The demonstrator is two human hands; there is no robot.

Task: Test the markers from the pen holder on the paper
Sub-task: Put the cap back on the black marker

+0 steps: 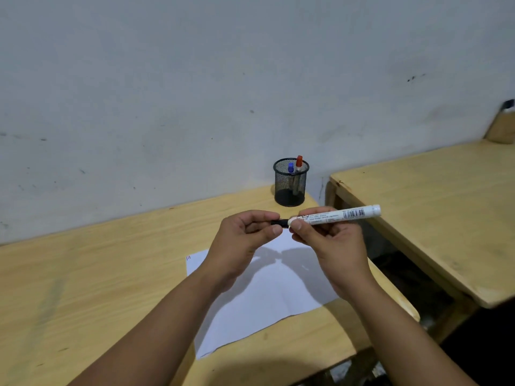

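My right hand grips a white marker by its barrel, held level above the paper. Fingers of my left hand pinch the marker's black cap at the barrel's left end. Whether cap and barrel are touching or slightly apart is hard to tell. A black mesh pen holder stands at the back of the table by the wall, with a red-capped marker and a blue-capped marker upright inside. The paper carries a few small red strokes at its far left corner.
The paper lies on a light wooden table. A second wooden table stands to the right across a dark gap. A tan object rests on it at the far right by the grey wall.
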